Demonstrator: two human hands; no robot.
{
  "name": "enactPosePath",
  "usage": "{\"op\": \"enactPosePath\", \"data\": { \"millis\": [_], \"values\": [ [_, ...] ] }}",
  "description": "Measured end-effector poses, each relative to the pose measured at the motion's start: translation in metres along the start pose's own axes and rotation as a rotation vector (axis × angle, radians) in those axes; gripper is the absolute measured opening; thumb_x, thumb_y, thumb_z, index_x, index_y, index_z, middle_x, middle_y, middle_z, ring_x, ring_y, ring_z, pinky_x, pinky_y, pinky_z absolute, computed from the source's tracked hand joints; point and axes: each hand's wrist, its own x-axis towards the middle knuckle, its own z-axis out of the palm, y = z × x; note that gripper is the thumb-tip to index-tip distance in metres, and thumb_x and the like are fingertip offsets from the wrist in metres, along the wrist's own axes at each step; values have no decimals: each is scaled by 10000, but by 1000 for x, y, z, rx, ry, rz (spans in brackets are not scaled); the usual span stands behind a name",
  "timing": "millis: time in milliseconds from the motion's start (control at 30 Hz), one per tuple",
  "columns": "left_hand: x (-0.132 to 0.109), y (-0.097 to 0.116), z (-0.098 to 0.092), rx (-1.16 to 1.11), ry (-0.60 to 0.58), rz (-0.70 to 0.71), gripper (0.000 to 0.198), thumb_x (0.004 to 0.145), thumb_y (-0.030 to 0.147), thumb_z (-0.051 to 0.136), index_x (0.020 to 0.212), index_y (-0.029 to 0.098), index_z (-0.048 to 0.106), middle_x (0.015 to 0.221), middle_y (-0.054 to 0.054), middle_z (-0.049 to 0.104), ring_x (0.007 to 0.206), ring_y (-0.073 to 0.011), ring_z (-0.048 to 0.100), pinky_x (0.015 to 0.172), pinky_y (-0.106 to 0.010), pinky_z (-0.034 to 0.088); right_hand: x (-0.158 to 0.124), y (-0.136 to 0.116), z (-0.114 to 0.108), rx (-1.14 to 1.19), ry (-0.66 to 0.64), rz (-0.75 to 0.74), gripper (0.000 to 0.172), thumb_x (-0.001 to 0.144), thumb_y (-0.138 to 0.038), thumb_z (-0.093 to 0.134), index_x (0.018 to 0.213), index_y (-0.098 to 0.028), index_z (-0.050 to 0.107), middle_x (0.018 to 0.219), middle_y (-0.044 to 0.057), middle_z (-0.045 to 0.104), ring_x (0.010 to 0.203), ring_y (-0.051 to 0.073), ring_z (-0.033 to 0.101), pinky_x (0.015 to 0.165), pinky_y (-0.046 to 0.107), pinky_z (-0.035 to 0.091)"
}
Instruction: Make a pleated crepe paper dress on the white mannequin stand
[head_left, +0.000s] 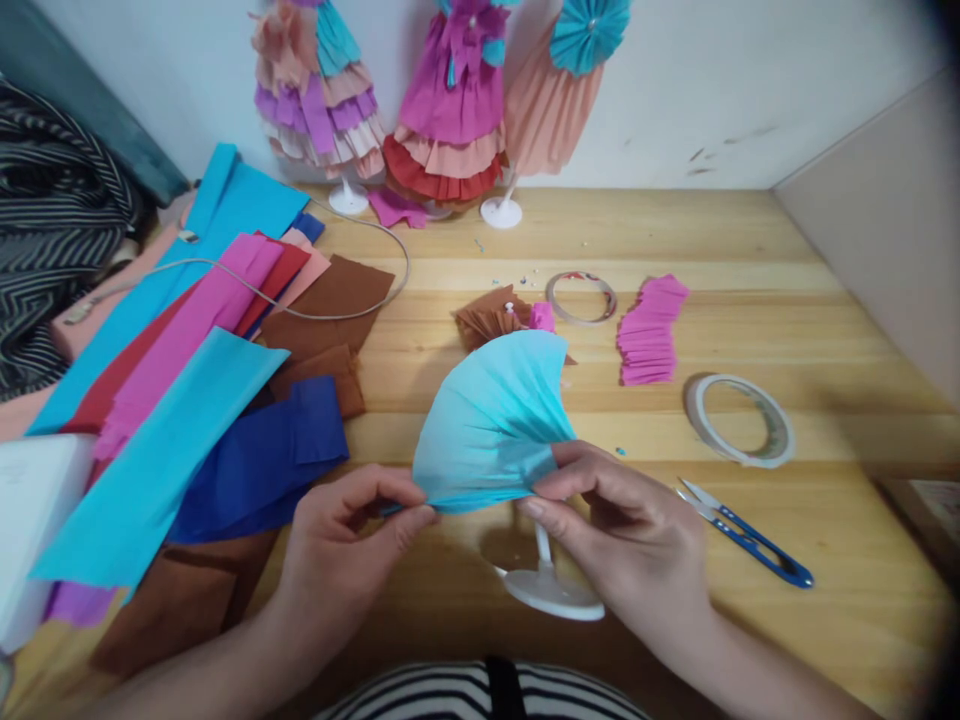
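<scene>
A light blue sheet of crepe paper [480,420] spreads like a fan between my two hands, its gathered edge toward me. My left hand [360,540] pinches the left end of that edge between thumb and fingers. Near the right end, my right hand [622,520] pinches the gathers. Below and partly behind the paper is a white doll stand [555,590] with a round base; what it carries is hidden. Just beyond the fan lies a pleated brown paper piece [487,315] with a pink bit beside it.
Folded crepe paper strips [165,450] in several colours pile up at left, crossed by a grey cable [300,313]. At right lie a tape roll [780,430], blue thread snips [757,540] and ruffled pink paper [651,335]. Three paper-dressed dolls [454,100] stand against the wall.
</scene>
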Motion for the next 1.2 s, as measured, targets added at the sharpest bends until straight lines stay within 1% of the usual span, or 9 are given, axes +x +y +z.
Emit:
{"op": "enactPosePath", "data": {
  "millis": [67,200,300,467,633,800,1000,1100,1200],
  "values": [
    [1,1,0,-36,40,-22,72,644,136,721,593,182,699,682,-11,732,642,-130,693,594,-154,537,0,0,0,34,-7,25,139,751,-212,717,646,-219,627,608,3,646,630,166,621,618,309,526],
    [0,0,0,-15,94,6,74,620,129,720,576,188,708,689,-23,726,643,-138,690,618,-183,551,0,-2,1,90,-2,26,160,729,-172,723,613,-210,621,583,-8,615,566,134,569,540,271,484],
    [0,1,1,-12,93,8,77,622,139,710,559,182,699,680,-27,720,623,-142,684,603,-195,551,-1,-2,1,135,5,47,170,725,-175,721,596,-207,614,582,-3,607,574,141,570,526,277,472],
    [1,3,3,-9,87,-14,79,640,153,704,564,167,689,682,-32,721,624,-139,685,579,-176,539,-2,0,3,203,1,91,169,712,-156,730,604,-197,607,596,-8,602,557,127,564,529,270,463],
    [1,1,5,3,117,71,63,638,151,706,580,170,686,659,-27,719,613,-142,682,592,-195,551,1,-2,4,243,25,67,202,702,-113,726,604,-196,570,560,-37,558,521,97,515,491,223,435],
    [0,-2,4,57,117,127,67,651,160,705,588,174,689,682,-33,720,611,-141,678,606,-208,557,3,-3,3,242,28,65,215,706,-137,731,598,-194,555,553,-37,538,506,98,501,470,221,427],
    [-2,-6,5,17,93,136,55,696,145,693,649,168,675,687,-23,702,640,-129,662,612,-191,544,0,5,3,217,11,39,123,732,-194,729,688,-203,614,617,-10,602,573,129,555,520,257,469],
    [-1,-5,4,30,54,250,73,750,117,657,726,176,694,699,-16,701,657,-121,658,614,-182,539,0,6,3,176,-13,-5,54,752,-194,715,749,-208,663,679,8,641,638,148,593,566,278,494],
    [1,-2,2,123,29,433,155,783,86,626,832,193,727,750,-18,709,648,-103,659,583,-159,527,2,5,3,104,-15,-73,81,759,-149,701,806,-214,691,693,8,647,635,145,599,562,274,495]
  ]
}}
